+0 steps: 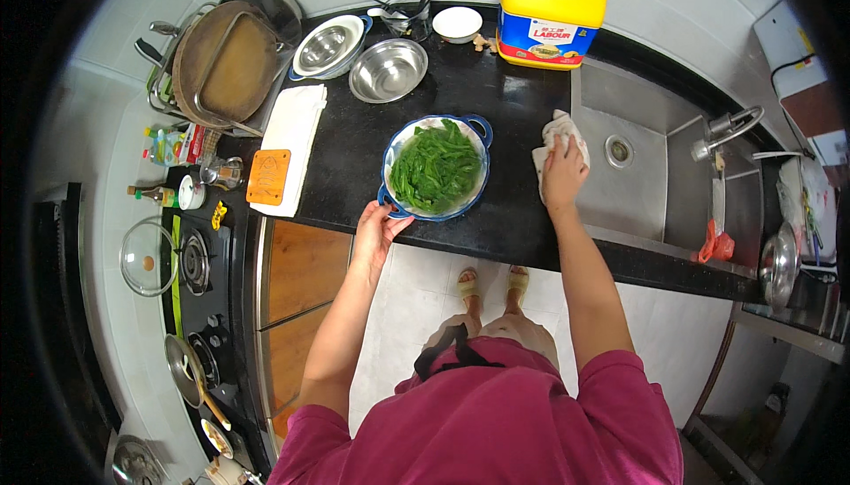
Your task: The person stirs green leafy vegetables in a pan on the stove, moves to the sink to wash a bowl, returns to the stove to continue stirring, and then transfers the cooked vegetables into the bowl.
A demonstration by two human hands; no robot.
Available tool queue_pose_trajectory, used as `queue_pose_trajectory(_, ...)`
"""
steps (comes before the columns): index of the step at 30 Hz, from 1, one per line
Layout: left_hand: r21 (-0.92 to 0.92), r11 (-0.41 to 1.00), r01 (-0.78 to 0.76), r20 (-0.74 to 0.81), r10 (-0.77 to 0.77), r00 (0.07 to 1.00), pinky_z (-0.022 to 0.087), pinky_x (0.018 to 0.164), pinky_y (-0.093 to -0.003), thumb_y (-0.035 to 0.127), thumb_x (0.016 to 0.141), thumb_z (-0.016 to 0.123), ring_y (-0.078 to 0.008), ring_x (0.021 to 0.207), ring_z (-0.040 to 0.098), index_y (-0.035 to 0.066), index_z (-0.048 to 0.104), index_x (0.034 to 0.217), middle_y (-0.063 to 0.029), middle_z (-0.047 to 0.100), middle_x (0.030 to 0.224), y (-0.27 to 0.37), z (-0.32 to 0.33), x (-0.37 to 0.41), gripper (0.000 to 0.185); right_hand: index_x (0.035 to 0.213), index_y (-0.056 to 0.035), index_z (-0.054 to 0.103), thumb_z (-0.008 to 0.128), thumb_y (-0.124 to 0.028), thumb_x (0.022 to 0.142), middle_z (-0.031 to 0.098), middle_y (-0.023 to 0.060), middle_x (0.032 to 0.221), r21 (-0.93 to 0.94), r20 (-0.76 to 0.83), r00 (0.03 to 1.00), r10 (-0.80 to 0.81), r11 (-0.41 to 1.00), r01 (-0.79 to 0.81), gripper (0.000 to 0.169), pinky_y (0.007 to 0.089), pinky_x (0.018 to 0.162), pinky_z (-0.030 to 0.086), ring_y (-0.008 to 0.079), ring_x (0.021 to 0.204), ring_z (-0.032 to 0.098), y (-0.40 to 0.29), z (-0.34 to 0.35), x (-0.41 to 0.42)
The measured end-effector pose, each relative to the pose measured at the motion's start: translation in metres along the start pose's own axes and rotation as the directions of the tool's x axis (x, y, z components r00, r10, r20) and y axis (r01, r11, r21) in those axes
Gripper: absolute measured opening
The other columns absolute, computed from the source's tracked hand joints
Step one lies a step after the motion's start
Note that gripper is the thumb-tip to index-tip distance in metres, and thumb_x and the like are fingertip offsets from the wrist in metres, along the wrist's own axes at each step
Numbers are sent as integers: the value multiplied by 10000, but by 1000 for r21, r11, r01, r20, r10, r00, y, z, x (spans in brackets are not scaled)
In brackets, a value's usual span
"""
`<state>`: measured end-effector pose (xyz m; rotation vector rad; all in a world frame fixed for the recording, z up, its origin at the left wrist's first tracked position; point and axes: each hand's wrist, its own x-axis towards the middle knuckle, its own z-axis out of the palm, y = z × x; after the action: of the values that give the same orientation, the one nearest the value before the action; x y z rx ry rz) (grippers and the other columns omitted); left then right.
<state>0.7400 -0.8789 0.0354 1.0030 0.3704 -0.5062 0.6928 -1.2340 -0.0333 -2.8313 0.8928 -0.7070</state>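
Observation:
A blue-rimmed, two-handled ceramic bowl (483,179) holds cooked leafy greens (435,169) and stands on the black countertop (339,166). My left hand (378,229) grips the bowl's near-left handle, thumb on top and fingers along the underside of the rim. To the right, my right hand (564,173) rests on a crumpled, pale patterned cloth (556,127) at the left edge of the sink. Its fingers are curled over the cloth, pressing it to the counter. The bowl's far handle is untouched.
Behind the bowl are a steel bowl (388,72), stacked bowls (327,48), a white bowl (457,24) and a yellow detergent jug (551,13). A folded white towel (302,119) lies left. The steel sink (617,199) is on the right, a gas stove (212,252) on the left.

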Motion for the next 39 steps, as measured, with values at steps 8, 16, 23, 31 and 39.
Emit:
queue_pose_trajectory(8,4,1000,22,-3,-21,1000,570,741,-458,-35,819,451,-311,828,653,15,465,895,-159,610,899,15,-6,4,92,1001,16,574,470,-128,879,522,188,1159,348,-82,996,-21,936,49,215,424,856,425,376,987,507,26,-68,-6)
queue_pose_trajectory(16,11,1000,-2,10,2,1000,561,765,-449,-15,826,453,-307,862,647,20,517,856,-115,616,881,25,-33,6,79,1086,-89,578,613,-104,719,510,98,1221,487,65,900,-432,801,349,369,428,905,356,285,1105,478,-73,-105,-74)
queue_pose_trajectory(23,25,999,-35,-38,36,999,570,746,-435,-9,829,450,-292,852,651,17,507,859,-120,618,887,33,-54,3,69,1174,-145,547,605,-239,759,433,74,1322,440,125,796,-593,752,491,429,493,973,292,255,1253,358,-131,-69,-123)
queue_pose_trajectory(31,-6,998,-68,-102,67,992,571,739,-447,-6,835,450,-306,838,644,9,473,908,-139,591,900,39,-65,-8,77,1176,-194,553,595,-262,771,418,72,1350,361,68,836,-545,794,489,413,500,1006,274,234,1296,315,-146,-14,-68)
queue_pose_trajectory(39,-59,996,-74,-122,66,990,526,813,-479,8,835,499,-278,857,635,46,494,913,-88,605,894,34,-67,-18,87,1229,-199,523,619,-313,737,381,86,1381,284,11,897,-442,861,421,514,524,1020,244,279,1312,283,-175,50,21)
